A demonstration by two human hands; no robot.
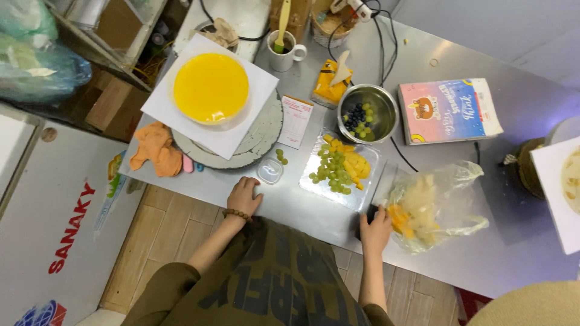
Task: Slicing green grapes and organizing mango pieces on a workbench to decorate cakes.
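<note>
Steel worktop [459,265]: both hands rest at the near edge.

Left hand [243,195] lies flat, fingers loosely spread, holding nothing, just beside a small clear tub [269,171]. Right hand [376,229] curls on a dark object [366,216] touching the plastic bag [438,205] of fruit scraps; keep that grip steady. Between them, a tray [311,187] holds grapes and mango; the steel bowl [386,111] holds blueberries and grapes.

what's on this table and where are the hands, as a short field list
left hand: flat on the steel table, beside a small clear tub
right hand: on a dark thing at the table's near edge, touching a clear plastic bag of fruit scraps
cake: yellow glazed cake on a white board on a turntable
fruit: tray of grapes and mango; metal bowl of grapes and blueberries
</note>
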